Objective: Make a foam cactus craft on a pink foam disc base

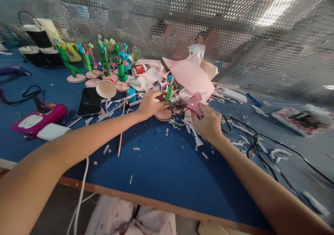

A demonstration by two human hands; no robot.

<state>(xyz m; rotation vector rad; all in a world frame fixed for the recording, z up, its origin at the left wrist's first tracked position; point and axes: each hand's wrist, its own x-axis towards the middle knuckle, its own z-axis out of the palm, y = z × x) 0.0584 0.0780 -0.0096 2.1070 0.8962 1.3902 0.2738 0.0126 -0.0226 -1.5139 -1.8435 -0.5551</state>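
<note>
My right hand point(207, 121) is closed round a pink hot glue gun point(195, 103) whose nozzle points left at a small paper craft. That craft has a green paper roll point(169, 92) standing on a round pink base point(163, 114). My left hand point(149, 104) pinches the craft from the left, fingers closed on it just above the base. Both hands work over the blue table point(159, 165), among scattered white paper scraps.
Several finished green-spiral crafts on pink discs point(104, 63) stand at the back left, with a tipped paper cup point(106, 88) and a black phone point(89, 101). A magenta device point(39, 118) lies left, a wooden stick point(120, 134) in the middle, black cables point(255, 141) right. Pink paper sheets point(191, 75) pile behind; perforated metal screen point(235, 26) beyond.
</note>
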